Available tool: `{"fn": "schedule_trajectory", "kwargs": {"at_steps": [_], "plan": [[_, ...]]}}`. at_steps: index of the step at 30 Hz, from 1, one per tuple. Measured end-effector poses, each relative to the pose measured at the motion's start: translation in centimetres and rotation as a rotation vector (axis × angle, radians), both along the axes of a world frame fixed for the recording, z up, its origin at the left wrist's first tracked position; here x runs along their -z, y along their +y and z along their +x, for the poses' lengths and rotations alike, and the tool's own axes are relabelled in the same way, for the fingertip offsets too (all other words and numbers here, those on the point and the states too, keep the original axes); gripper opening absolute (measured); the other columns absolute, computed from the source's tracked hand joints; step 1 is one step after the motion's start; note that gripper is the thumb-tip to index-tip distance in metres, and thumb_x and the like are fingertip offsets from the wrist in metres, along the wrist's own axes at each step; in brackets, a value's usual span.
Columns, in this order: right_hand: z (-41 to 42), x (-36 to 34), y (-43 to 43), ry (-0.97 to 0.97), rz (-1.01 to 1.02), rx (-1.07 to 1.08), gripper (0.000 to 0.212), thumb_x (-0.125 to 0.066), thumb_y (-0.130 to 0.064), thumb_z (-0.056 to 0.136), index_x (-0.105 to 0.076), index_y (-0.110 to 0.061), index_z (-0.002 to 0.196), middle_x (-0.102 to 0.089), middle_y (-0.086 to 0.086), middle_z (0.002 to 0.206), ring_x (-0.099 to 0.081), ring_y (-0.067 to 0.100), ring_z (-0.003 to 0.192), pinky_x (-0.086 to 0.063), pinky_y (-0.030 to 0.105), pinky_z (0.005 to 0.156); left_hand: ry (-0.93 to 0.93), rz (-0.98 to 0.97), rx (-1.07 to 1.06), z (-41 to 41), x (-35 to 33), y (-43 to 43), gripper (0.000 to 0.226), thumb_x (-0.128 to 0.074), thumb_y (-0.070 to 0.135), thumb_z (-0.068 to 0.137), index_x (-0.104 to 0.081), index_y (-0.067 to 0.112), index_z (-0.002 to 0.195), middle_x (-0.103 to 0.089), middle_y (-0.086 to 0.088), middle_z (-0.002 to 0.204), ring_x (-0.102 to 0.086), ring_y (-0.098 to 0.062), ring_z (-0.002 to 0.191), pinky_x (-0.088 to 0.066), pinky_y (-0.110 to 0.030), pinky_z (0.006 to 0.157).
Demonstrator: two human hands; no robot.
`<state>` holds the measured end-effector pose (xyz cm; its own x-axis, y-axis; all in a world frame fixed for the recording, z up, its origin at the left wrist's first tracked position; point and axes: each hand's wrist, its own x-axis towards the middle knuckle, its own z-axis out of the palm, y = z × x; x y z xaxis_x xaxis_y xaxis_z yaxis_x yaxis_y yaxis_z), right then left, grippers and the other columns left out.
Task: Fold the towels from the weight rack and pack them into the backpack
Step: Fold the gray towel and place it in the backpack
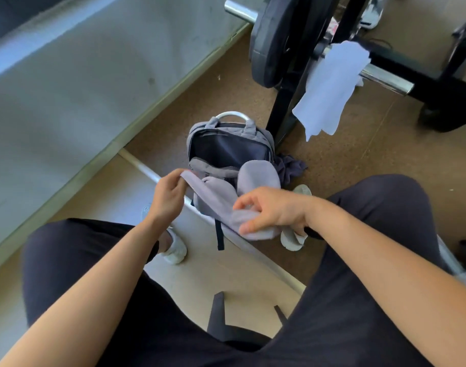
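- The left hand [168, 197] pinched one end of the grey towel [213, 200].
- The right hand [274, 210] gripped its other end, fingers curled.
- The backpack [226, 147] stood open just behind.

Head-worn wide view, facing down, close above backpack [197, 132]

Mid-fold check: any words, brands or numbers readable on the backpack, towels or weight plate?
No text reads anywhere.
Grey fabric backpack: no visible label.
Lilac soft towel and white hanging towel: plain.
Black round weight plate: any markings too blurred to read.
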<state>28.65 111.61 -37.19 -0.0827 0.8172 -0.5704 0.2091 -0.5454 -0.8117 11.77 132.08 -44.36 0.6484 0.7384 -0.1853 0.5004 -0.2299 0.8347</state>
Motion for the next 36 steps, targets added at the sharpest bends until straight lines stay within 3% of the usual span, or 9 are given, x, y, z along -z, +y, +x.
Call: {"fn": "schedule_trajectory", "kwargs": {"at_steps": [3,6,10,16,22,27,30,32,36], "plan": [[-2.0,1.3,-0.7,-0.08,-0.131,-0.236,0.041,-0.079,-0.032,0.085,-0.057,-0.03,0.12,-0.067,0.007,0.097,-0.064,0.022,0.084,-0.056,0.035,0.078,-0.06,-0.03,-0.122,-0.5,-0.1,-0.2,0.027,-0.046,0.012,0.103,-0.068,0.001,0.091,-0.064,-0.008,0.077,-0.058,-0.017,0.069,-0.048,-0.033,0.066],[-1.3,2.9,-1.0,-0.173,-0.107,-0.243,0.04,-0.08,-0.032,0.082,-0.059,-0.024,0.116,-0.065,0.005,0.104,-0.063,0.021,0.09,-0.056,0.037,0.08,-0.04,-0.006,-0.182,-1.2,0.0,-0.2,0.029,-0.046,0.024,0.099,-0.061,0.006,0.082,-0.055,-0.004,0.07,-0.05,-0.019,0.067,-0.044,-0.04,0.064],[1.5,4.6,-1.7,-0.398,-0.039,0.174,0.022,-0.077,-0.021,0.086,-0.059,-0.017,0.074,-0.052,-0.002,0.071,-0.047,0.009,0.065,-0.037,0.025,0.059,-0.038,0.047,-0.306,-1.9,-0.3,0.2,0.033,-0.05,0.021,0.104,-0.055,0.016,0.072,-0.05,0.007,0.066,-0.044,-0.014,0.067,-0.036,-0.032,0.066],[4.9,4.9,-2.2,-0.55,-0.081,0.481,0.014,-0.077,-0.022,0.087,-0.075,-0.009,0.084,-0.065,0.002,0.075,-0.056,0.014,0.07,-0.045,0.029,0.063,0.034,0.155,-0.488,-3.4,-0.3,2.0,0.033,-0.047,0.024,0.103,-0.062,-0.002,0.088,-0.059,-0.012,0.08,-0.05,-0.025,0.08,-0.03,-0.031,0.066],[6.8,4.2,-2.3,-0.759,-0.219,0.525,0.037,-0.068,-0.03,0.091,-0.052,-0.014,0.062,-0.045,0.006,0.061,-0.043,0.022,0.056,-0.032,0.031,0.054,0.144,0.069,-0.773,-4.4,-0.2,3.7,0.036,-0.047,0.03,0.104,-0.07,0.003,0.108,-0.069,-0.025,0.114,-0.062,-0.041,0.111,-0.046,-0.038,0.084],[8.2,4.0,-1.9,-0.592,-0.09,0.916,0.045,-0.059,-0.014,0.085,-0.023,-0.019,0.059,-0.021,0.001,0.059,-0.019,0.018,0.056,-0.015,0.033,0.054,0.127,0.021,-0.873,-4.8,0.3,4.1,0.031,-0.05,0.032,0.103,-0.076,0.017,0.107,-0.073,-0.009,0.105,-0.065,-0.03,0.101,-0.044,-0.029,0.089],[8.4,3.5,-1.6,-0.503,-0.001,1.179,0.043,-0.057,-0.012,0.086,-0.024,-0.018,0.06,-0.02,0.0,0.058,-0.019,0.019,0.055,-0.016,0.034,0.056,0.108,-0.006,-0.775,-4.3,0.6,4.3,0.027,-0.05,0.029,0.1,-0.075,0.02,0.093,-0.069,0.0,0.076,-0.066,-0.024,0.077,-0.051,-0.032,0.078],[8.1,3.2,-1.1,-0.503,0.036,1.133,0.044,-0.058,-0.015,0.086,-0.025,-0.018,0.058,-0.019,0.0,0.058,-0.02,0.018,0.055,-0.016,0.034,0.057,0.059,-0.045,-0.563,-3.6,1.2,3.9,0.026,-0.055,0.027,0.099,-0.077,0.013,0.092,-0.063,0.004,0.062,-0.063,-0.021,0.067,-0.054,-0.035,0.072],[6.7,2.2,0.0,-0.667,0.188,0.824,0.041,-0.066,-0.017,0.084,-0.038,-0.013,0.055,-0.034,0.002,0.053,-0.032,0.015,0.052,-0.027,0.029,0.052,-0.002,-0.043,-0.183,-1.6,0.9,1.6,0.018,-0.066,0.034,0.098,-0.077,0.02,0.093,-0.073,0.006,0.081,-0.066,-0.012,0.078,-0.053,-0.033,0.076]]}}
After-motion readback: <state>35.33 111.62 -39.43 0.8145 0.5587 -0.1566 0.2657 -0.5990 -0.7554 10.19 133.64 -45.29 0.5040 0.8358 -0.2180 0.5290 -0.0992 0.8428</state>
